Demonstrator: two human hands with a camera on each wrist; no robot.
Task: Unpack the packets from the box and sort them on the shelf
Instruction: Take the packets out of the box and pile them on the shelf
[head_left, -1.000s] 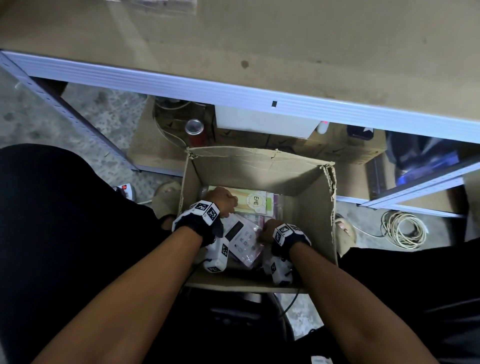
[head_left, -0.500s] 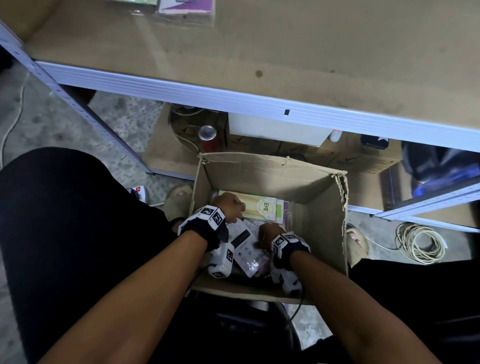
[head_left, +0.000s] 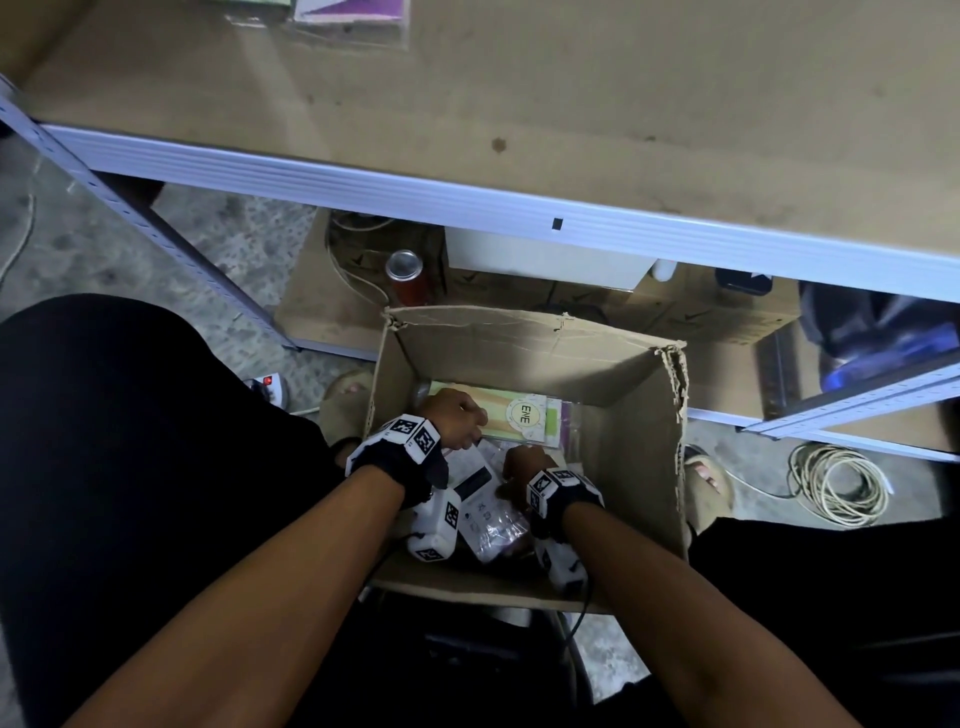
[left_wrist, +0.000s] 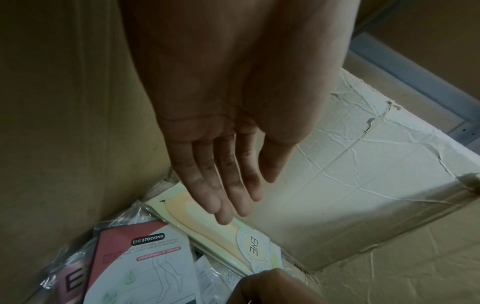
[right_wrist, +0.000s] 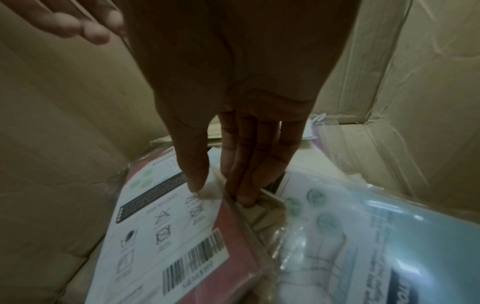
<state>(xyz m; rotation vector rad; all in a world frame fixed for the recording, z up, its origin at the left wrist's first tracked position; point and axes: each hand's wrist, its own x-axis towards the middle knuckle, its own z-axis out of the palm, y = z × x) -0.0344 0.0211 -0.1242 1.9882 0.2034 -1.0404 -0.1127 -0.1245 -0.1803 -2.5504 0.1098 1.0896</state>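
Down inside the open brown cardboard box (head_left: 530, 358), both hands are among flat plastic-wrapped packets; the pale yellow-green packet (left_wrist: 207, 228) lies along the far wall at twelve o'clock and bears a round white badge reading "EVE"; the left hand (left_wrist: 228, 127), fingers straight and together, reaches its fingertips (left_wrist: 223, 218) to that packet's face, though contact cannot be told. The left wrist view alone shows the red-and-white packet (left_wrist: 145, 263) at seven o'clock, headed "EVE STOCKING" with a leg drawing; its smaller print is too blurred to read. The right wrist view alone shows that packet's back, with a barcode and laundry symbols; the right hand (right_wrist: 233, 123) pinches its clear wrapper edge between thumb and fingers; a pale blue packet (right_wrist: 376, 236) lies at four o'clock. Only the head view shows the tan board shelf (head_left: 571, 93) above, with a purple-fronted packet (head_left: 350, 13) at its eleven o'clock edge.
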